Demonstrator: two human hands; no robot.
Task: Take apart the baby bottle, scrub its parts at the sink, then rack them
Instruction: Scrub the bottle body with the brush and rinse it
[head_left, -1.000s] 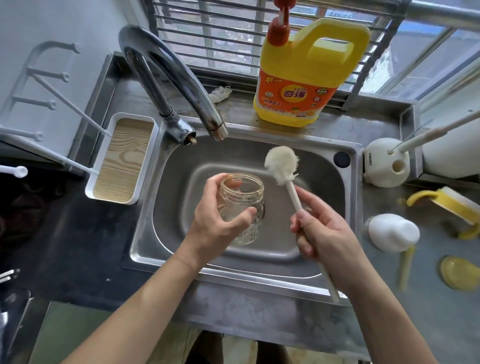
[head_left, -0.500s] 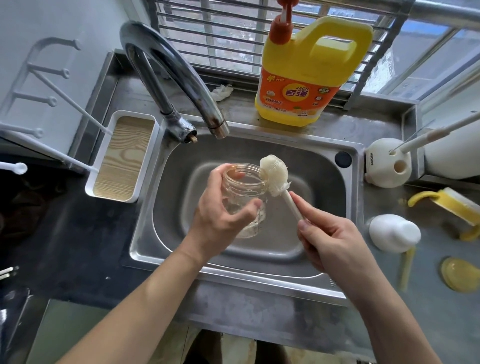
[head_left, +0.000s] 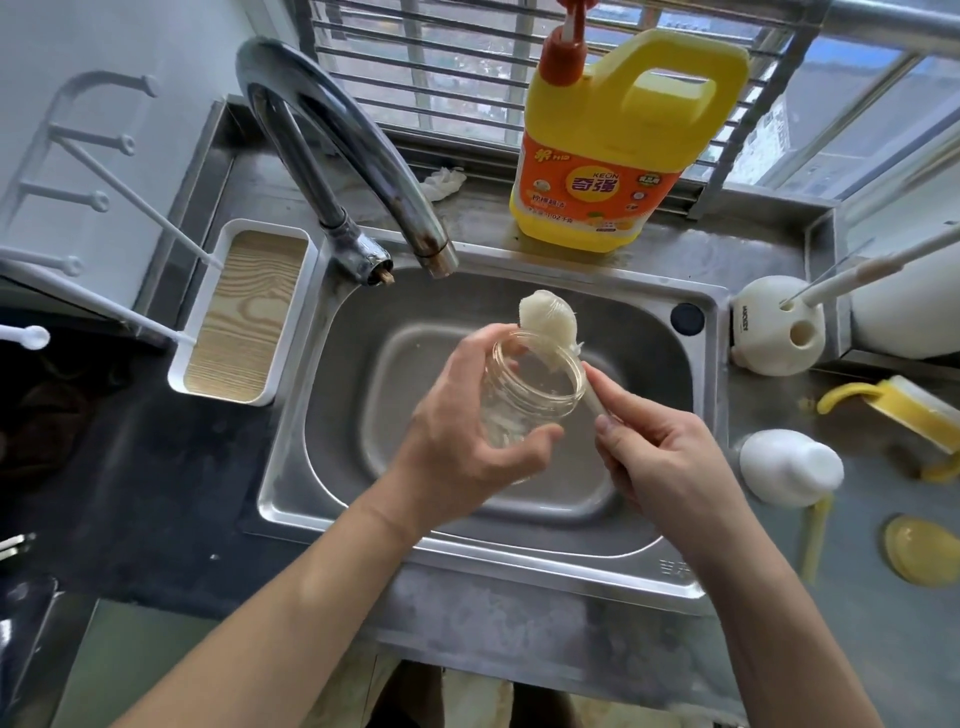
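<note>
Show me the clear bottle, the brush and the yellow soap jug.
clear bottle (head_left: 524, 402): head view, on its threaded neck.
brush (head_left: 548, 322): head view, on its sponge head.
yellow soap jug (head_left: 597, 189): head view, on its orange label.

"KEON" & "奇强" can be read on the orange label of the yellow detergent jug (head_left: 618, 156); print on the white brush holder (head_left: 777, 325) & sink rim (head_left: 670, 569) is illegible.

A yellow plastic detergent jug (head_left: 618, 156) with a red pump stands before grey metal window bars (head_left: 423, 78). A crumpled white tissue (head_left: 443, 182) lies to its left.
</note>
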